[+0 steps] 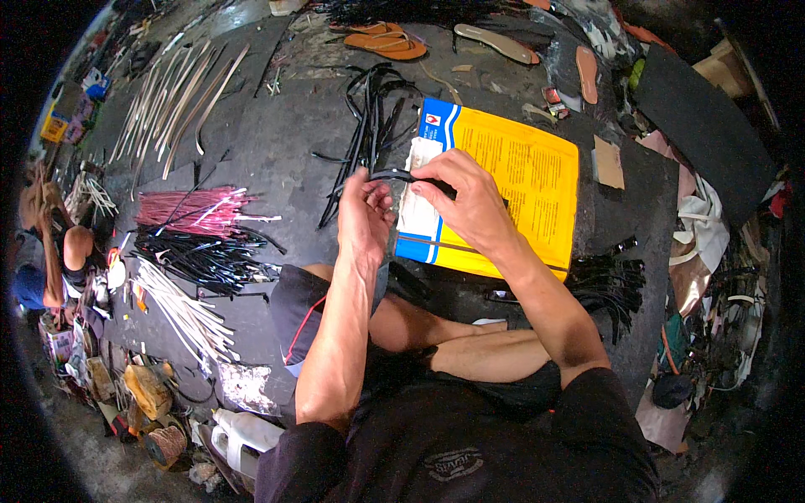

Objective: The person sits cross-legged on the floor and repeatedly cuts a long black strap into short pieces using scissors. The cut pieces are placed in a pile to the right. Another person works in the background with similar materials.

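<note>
A narrow black strap (390, 175) is stretched between my two hands, slightly bowed. My left hand (366, 215) pinches its left end with thumb and fingertips, the other fingers curled. Closed round the right part of the strap is my right hand (464, 194), above the left side of a yellow container (528, 172) with a blue and white edge. A whitish worn patch (417, 220) lies on that edge, beneath my hands. Just beyond my left hand, a loose pile of black straps (369, 117) lies on the dark mat (289, 126).
Bundles of pink strips (189, 210), black strips (201, 260) and white strips (184, 314) lie at the left. Pale strips (172, 113) spread farther back. Orange sandals (386, 44) and a beige sole (496, 44) lie at the far side. Another person (52, 243) sits at the left rim.
</note>
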Tool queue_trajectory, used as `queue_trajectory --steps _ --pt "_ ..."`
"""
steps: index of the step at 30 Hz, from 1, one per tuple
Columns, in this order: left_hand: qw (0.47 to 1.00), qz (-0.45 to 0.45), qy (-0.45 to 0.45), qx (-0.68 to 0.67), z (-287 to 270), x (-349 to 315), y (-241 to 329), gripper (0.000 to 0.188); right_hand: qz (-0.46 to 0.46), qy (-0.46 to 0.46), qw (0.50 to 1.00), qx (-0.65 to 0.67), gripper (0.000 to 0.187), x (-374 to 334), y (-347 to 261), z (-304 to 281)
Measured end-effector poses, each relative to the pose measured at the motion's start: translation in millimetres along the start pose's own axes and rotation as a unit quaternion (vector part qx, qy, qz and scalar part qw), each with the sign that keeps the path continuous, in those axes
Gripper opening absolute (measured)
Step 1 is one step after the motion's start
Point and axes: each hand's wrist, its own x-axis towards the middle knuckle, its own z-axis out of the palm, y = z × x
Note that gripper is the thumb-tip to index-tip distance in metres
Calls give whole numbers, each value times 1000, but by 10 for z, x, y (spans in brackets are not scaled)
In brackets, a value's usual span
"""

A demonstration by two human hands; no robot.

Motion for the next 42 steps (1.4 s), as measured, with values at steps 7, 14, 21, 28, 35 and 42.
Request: queue_trajectory --steps 7,14,21,28,35,42 --pt "986 61 -20 156 146 -108 -69 20 -8 -3 1000 -16 15 -5 2 -8" --pt "974 42 39 219 -193 178 -66 23 -6 -5 1000 -7 14 -16 -9 -21" --pt "966 61 86 237 -286 290 -62 23 5 -10 1000 -2 15 3 -32 -33" --pt "960 87 122 237 -356 335 13 24 -12 -15 999 -29 14 21 -14 -50" --pt "948 131 184 225 -356 376 19 25 -33 -7 999 -40 11 17 30 -39" --pt "968 120 188 114 -426 421 146 27 -68 3 996 -62 11 44 33 29"
